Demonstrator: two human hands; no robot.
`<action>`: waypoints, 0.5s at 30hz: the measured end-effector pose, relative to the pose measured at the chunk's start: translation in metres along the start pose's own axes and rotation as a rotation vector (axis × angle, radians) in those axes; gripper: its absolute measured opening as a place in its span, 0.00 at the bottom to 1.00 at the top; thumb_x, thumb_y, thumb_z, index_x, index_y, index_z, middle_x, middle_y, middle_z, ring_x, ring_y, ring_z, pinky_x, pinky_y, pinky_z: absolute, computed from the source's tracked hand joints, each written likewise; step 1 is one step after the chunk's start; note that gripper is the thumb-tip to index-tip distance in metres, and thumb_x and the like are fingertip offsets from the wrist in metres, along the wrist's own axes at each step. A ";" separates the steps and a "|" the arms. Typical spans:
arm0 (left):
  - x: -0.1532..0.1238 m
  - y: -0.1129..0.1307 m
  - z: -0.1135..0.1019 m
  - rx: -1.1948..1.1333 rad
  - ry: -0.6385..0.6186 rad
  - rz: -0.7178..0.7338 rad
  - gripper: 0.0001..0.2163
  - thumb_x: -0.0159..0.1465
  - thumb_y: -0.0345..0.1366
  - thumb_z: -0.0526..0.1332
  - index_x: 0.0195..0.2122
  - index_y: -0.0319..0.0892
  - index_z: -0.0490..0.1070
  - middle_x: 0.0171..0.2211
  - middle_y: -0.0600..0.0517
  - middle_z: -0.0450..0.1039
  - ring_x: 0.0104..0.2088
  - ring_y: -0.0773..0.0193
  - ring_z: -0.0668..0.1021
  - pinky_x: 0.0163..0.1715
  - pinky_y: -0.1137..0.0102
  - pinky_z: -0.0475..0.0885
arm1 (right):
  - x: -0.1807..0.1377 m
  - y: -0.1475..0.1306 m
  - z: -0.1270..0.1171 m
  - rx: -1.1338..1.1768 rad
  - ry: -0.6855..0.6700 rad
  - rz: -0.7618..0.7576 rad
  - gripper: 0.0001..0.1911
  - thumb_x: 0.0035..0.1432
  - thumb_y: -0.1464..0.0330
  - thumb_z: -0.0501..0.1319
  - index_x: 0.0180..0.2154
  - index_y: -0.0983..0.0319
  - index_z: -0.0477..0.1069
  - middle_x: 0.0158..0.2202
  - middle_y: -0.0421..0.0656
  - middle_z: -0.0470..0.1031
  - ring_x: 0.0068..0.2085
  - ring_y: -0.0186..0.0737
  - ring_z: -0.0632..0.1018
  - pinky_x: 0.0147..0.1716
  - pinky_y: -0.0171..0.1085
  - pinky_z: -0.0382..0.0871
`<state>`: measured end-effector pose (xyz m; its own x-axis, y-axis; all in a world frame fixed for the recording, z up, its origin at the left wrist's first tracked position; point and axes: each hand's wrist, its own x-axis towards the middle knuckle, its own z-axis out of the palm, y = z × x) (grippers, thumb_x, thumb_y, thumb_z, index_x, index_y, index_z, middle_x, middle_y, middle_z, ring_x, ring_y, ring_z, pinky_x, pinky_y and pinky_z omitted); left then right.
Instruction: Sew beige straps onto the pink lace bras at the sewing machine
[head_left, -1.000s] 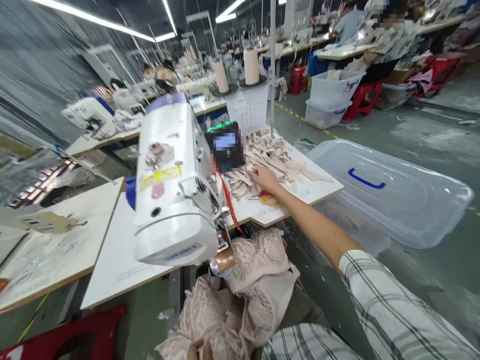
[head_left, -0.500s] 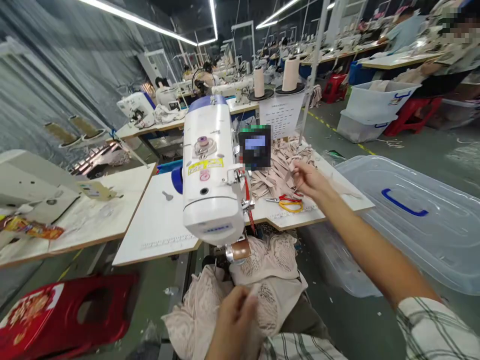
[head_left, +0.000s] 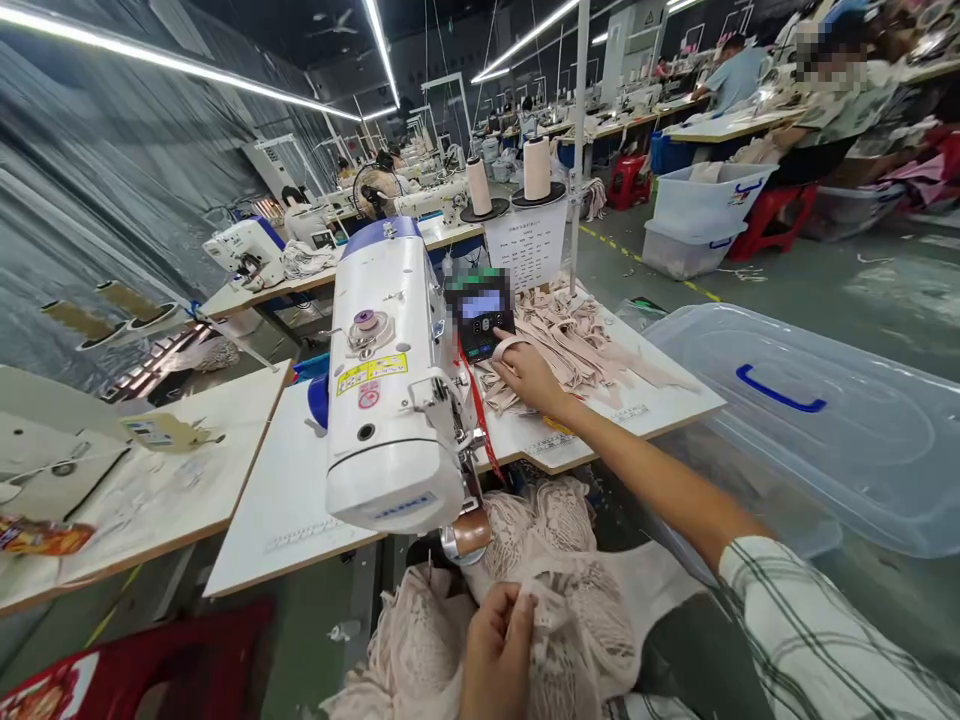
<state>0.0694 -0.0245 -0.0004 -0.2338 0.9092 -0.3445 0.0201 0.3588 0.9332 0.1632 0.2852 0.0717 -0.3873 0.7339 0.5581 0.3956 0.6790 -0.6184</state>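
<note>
My left hand (head_left: 499,640) pinches the edge of a beige lace bra (head_left: 577,600) in front of the sewing machine (head_left: 397,400). More of the lace garments (head_left: 416,640) lie bunched to its left, below the machine head. My right hand (head_left: 532,378) reaches to the control panel (head_left: 484,312) beside the machine. Its index finger is stretched to the panel's buttons, while a short pale strap (head_left: 510,346) is held in the same hand. A heap of cut beige straps (head_left: 566,335) lies right behind that hand. Under the right forearm, yellow-handled snips (head_left: 556,425) are mostly hidden.
Two thread cones (head_left: 537,168) stand behind a printed sheet (head_left: 525,245). A lidded clear plastic bin (head_left: 817,430) is at the right of the table (head_left: 660,390). At lower left is a red stool (head_left: 187,660). Co-workers sit at machines farther back on the right.
My right hand has moved left from the strap heap to the control panel, carrying a strap. My left hand now pinches the bra's edge, and the bra lies spread farther right. The view has shifted.
</note>
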 end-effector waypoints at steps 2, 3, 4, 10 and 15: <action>-0.002 -0.013 -0.001 -0.049 0.062 -0.024 0.31 0.54 0.69 0.60 0.32 0.42 0.70 0.24 0.54 0.66 0.26 0.64 0.67 0.29 0.70 0.63 | 0.008 0.007 0.015 -0.154 -0.022 -0.086 0.12 0.67 0.70 0.53 0.39 0.63 0.75 0.60 0.54 0.72 0.62 0.52 0.70 0.62 0.52 0.61; -0.003 -0.016 -0.001 -0.076 0.087 -0.029 0.31 0.54 0.69 0.60 0.34 0.42 0.71 0.24 0.54 0.66 0.25 0.64 0.67 0.28 0.70 0.63 | 0.011 0.010 0.020 -0.216 -0.028 -0.115 0.14 0.68 0.71 0.51 0.41 0.63 0.75 0.60 0.54 0.71 0.62 0.51 0.69 0.62 0.52 0.60; -0.003 -0.018 -0.002 -0.097 0.109 -0.025 0.31 0.55 0.69 0.60 0.38 0.43 0.71 0.23 0.55 0.66 0.25 0.64 0.68 0.27 0.70 0.63 | 0.012 0.012 0.022 -0.270 -0.032 -0.133 0.15 0.68 0.71 0.50 0.43 0.64 0.75 0.61 0.54 0.71 0.63 0.51 0.69 0.62 0.52 0.60; 0.001 0.001 -0.014 0.183 0.200 0.224 0.18 0.66 0.53 0.58 0.44 0.45 0.76 0.26 0.50 0.76 0.28 0.58 0.77 0.30 0.69 0.71 | 0.010 0.009 0.020 -0.461 -0.111 -0.087 0.18 0.69 0.72 0.47 0.50 0.68 0.73 0.62 0.57 0.70 0.63 0.54 0.69 0.56 0.53 0.64; 0.012 0.028 -0.035 0.727 0.238 0.618 0.17 0.69 0.37 0.51 0.48 0.43 0.78 0.37 0.45 0.83 0.33 0.58 0.83 0.31 0.70 0.74 | 0.010 0.006 0.021 -0.317 -0.060 0.001 0.12 0.65 0.71 0.54 0.44 0.65 0.75 0.59 0.56 0.72 0.58 0.56 0.71 0.56 0.53 0.62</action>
<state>0.0331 -0.0109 0.0252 -0.1690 0.9429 0.2871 0.7794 -0.0505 0.6245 0.1441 0.2960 0.0619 -0.4314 0.7388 0.5178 0.6319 0.6570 -0.4110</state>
